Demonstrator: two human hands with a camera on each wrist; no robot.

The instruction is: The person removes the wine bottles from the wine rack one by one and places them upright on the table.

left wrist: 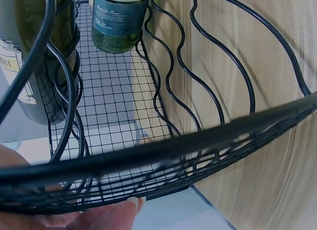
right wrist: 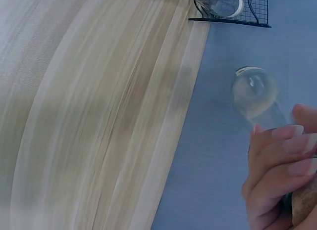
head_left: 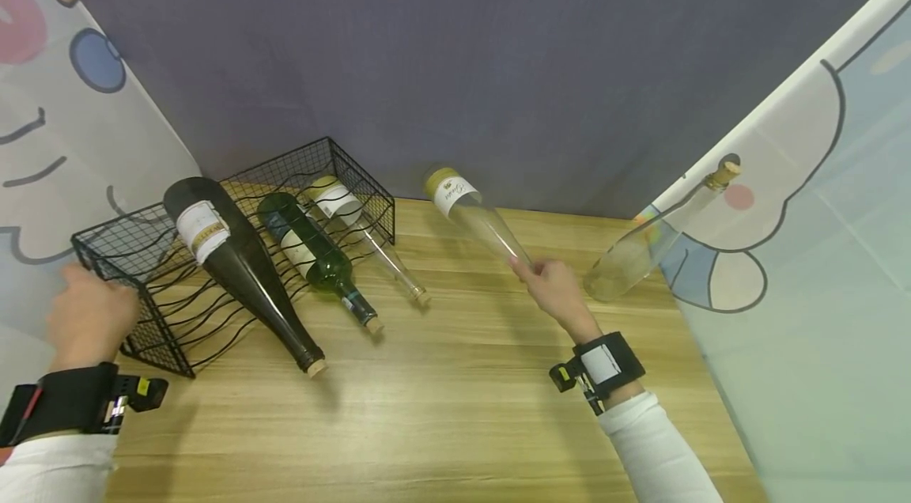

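Note:
A clear glass wine bottle (head_left: 487,223) with a white and gold label is gripped by its neck in my right hand (head_left: 558,293), tilted with its base toward the back wall. In the right wrist view my fingers (right wrist: 287,161) curl round its neck, and a cork (right wrist: 304,203) shows by the palm. At the left, my left hand (head_left: 92,313) holds the near left end of a black wire rack (head_left: 160,329). Lying in the rack are a large dark bottle (head_left: 249,266), a green bottle (head_left: 327,262) and a clear bottle (head_left: 373,238), corks toward me.
Another corked clear bottle (head_left: 640,250) stands at the right, close to the patterned side wall (head_left: 804,274). A grey cloth wall (head_left: 455,60) closes off the back of the wooden table (head_left: 427,408). The left side has a patterned wall (head_left: 43,139) too.

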